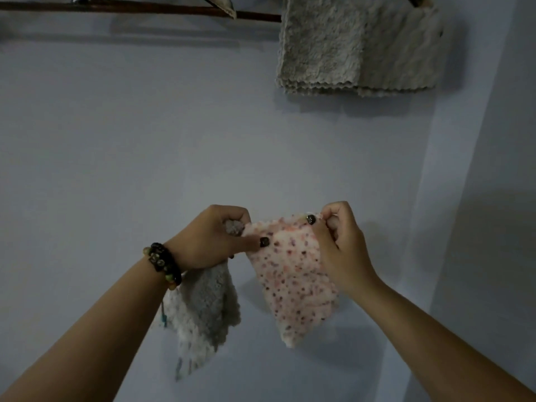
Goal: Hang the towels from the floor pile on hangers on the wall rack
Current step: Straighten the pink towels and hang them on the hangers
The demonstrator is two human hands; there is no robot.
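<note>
Pinching the top edge of a pink speckled towel, both hands are held up in front of a pale wall. The right hand is curled round the towel's upper right corner, thumb laid on the front of the cloth and fingers folded behind it. The left hand nips the upper left corner between thumb and forefinger, while a grey towel is bunched in the same fist; a tuft of it shows above the knuckles and the rest hangs down below the wrist. The two towels hang side by side, the pink one to the right, its lower end drooping to a point. A beaded bracelet is worn on the left wrist. Dark polish is seen on both thumbnails.

Higher up, a dark rack rail is fixed across the wall near the top of the view. A beige towel is draped at its right end, folded double, with scalloped lower edges. Part of a hanger is seen on the rail to the left of that towel. A wall corner runs down on the right side.
</note>
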